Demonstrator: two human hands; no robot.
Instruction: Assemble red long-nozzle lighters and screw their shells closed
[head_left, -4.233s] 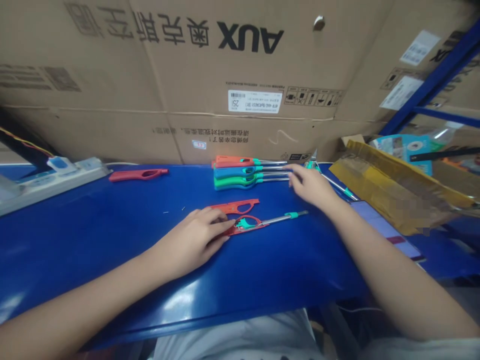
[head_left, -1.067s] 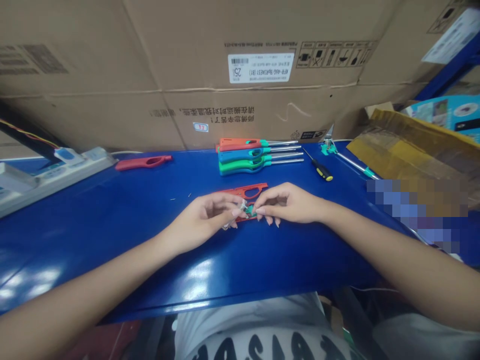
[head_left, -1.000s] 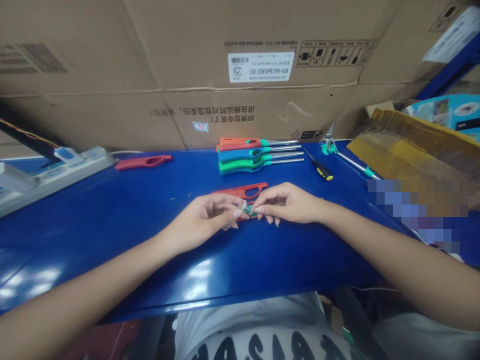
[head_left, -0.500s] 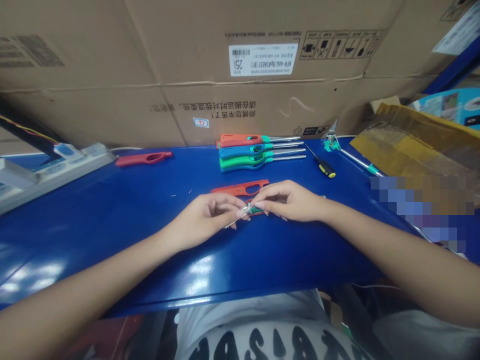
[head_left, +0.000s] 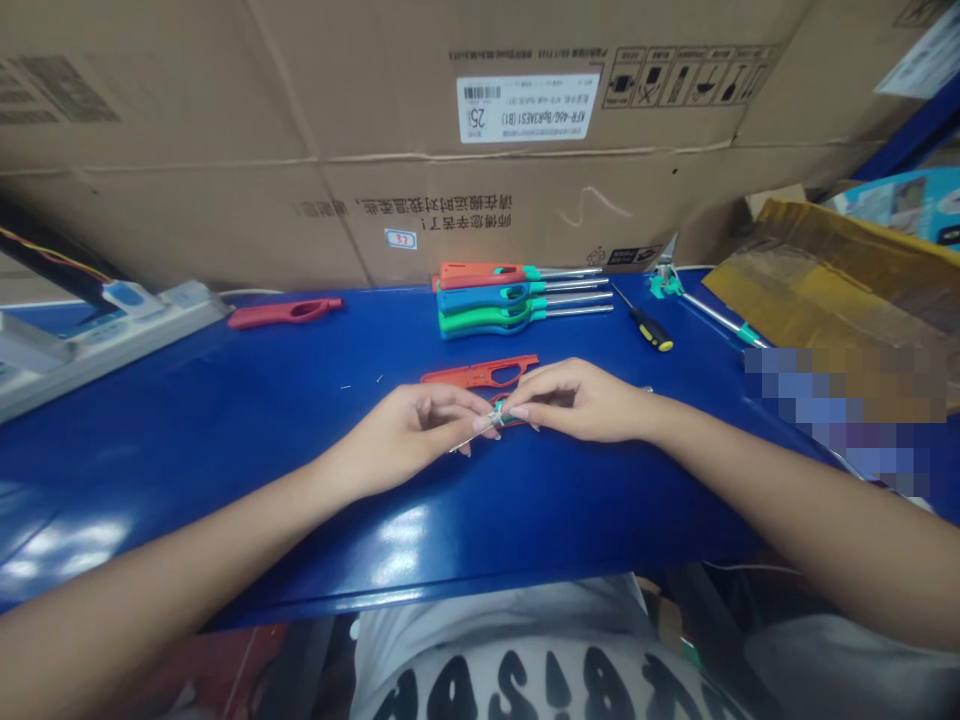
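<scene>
Small pale part (head_left: 494, 417), slender and glossy, held above the counter (head_left: 300, 530) in front of the wearer; a teal plastic piece (head_left: 500, 406) shows beside it, though whether the two are joined cannot be told. The fingers of the left hand (head_left: 405, 437) are closed in a pinch on the pale part; those of the right hand (head_left: 581, 402) are drawn nearly together and meet its other end. Beneath the fingertips, mostly hidden, lies a red shell (head_left: 519, 424) of thin moulded plastic. Just beyond it rests a matching orange-red half-shell (head_left: 480, 374), ribbed inside, with an oval trigger opening. The halves lie apart, so this lighter is judged incomplete: the pale part is off the counter and the shell unclosed. What is fitted inside cannot be seen. Farther back, stacked utility lighters, orange-red (head_left: 476, 271), blue (head_left: 472, 298) and green (head_left: 472, 320), appear whole, with smooth curved handles, teal collars and straight, shiny metal tubes. To their left lie two fine metal pins (head_left: 345, 387) and a darker red handle shell (head_left: 274, 313); to their right, a black-and-yellow screwdriver (head_left: 651, 330) and a loose metal tube (head_left: 711, 312) with teal fittings. The counter is glossy blue; behind stands matt, creased corrugated cardboard (head_left: 247, 225).
</scene>
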